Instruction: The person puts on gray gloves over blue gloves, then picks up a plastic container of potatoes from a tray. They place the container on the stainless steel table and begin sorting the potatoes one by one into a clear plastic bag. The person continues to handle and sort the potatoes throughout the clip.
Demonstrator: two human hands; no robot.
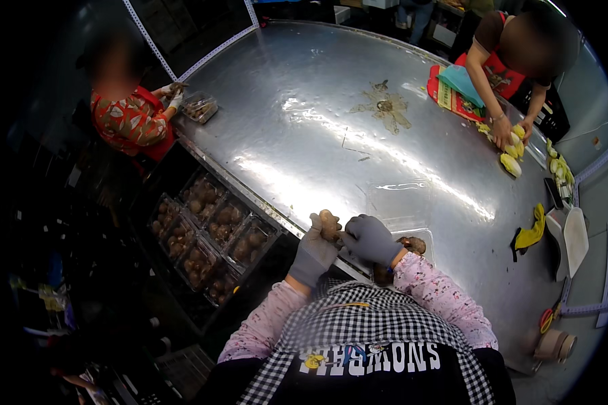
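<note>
My left hand (pixel 314 253), in a grey glove, is closed around a knobbly brown root vegetable (pixel 329 225), perhaps ginger or taro, above the near edge of the metal table (pixel 304 126). Beside it my right hand (pixel 370 240), gloved alike, has its fingers bent at the root's right side; whether it grips the root cannot be told. Right of and partly beneath my right hand and forearm, a clear plastic tray (pixel 426 234) holds brown roots (pixel 411 245). The tray's open lid (pixel 397 200) lies flat behind it on the table.
A black crate (pixel 277 245) with several clear boxes of brown roots (pixel 243 248) stands at the left. A co-worker (pixel 131 121) at far left handles roots by a box; another (pixel 496 81) at far right handles yellow leafy vegetables (pixel 511 164). A scale (pixel 564 238) and tape rolls (pixel 554 346) are at right.
</note>
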